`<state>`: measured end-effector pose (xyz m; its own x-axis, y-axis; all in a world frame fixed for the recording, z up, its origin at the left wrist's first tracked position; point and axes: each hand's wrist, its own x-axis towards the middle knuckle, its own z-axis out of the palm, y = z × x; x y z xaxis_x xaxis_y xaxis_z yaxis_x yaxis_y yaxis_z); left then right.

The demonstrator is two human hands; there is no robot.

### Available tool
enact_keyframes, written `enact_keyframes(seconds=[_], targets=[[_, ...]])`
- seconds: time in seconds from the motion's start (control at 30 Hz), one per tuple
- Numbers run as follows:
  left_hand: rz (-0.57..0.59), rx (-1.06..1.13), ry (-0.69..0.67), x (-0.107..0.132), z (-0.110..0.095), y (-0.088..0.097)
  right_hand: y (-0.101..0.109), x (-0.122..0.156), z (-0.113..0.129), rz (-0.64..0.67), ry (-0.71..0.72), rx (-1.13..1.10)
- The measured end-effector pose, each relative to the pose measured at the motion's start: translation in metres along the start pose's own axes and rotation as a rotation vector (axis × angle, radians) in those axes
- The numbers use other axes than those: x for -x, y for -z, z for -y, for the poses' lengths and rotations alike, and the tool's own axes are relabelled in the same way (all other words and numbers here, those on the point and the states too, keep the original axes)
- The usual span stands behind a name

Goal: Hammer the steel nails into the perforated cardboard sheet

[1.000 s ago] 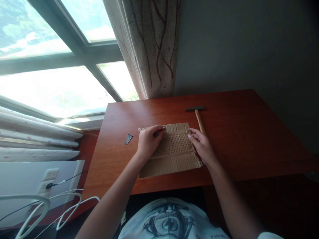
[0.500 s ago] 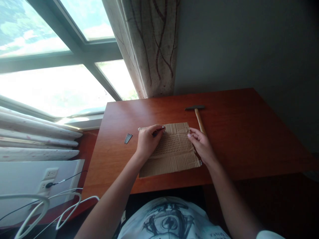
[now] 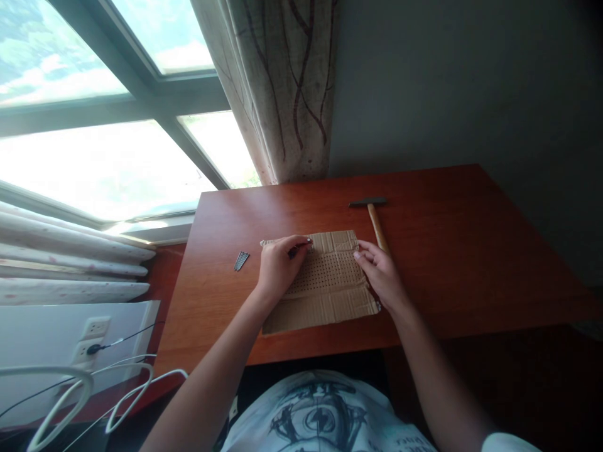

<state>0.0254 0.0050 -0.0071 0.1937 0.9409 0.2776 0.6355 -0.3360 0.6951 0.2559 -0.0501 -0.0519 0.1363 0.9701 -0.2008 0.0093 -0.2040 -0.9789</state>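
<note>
A piece of brown cardboard with rows of small holes across its middle lies on the wooden table. Over its upper left part, my left hand is closed in a pinch on a nail; only the shiny head shows at the fingertips. My right hand grips the cardboard's right edge, thumb on top. Just beyond that hand lies a hammer with a wooden handle and dark metal head. Left of the cardboard, several nails lie in a small bunch.
The reddish-brown table reaches far to the right. A curtain and window stand behind it. At the lower left are a wall socket with a black plug and loose white cables.
</note>
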Motion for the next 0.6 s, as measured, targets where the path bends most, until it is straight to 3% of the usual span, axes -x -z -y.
enact_keyframes(seconds=[0.5,0.6], targets=[[0.005,-0.015,-0.034,-0.0024,-0.0035,-0.0002,0.0009,0.0000,-0.0013,0.007,0.010,0.038],[0.018,-0.012,-0.041,-0.0023,-0.0037,0.0005,0.0084,-0.0028,-0.0013,-0.042,0.059,0.110]])
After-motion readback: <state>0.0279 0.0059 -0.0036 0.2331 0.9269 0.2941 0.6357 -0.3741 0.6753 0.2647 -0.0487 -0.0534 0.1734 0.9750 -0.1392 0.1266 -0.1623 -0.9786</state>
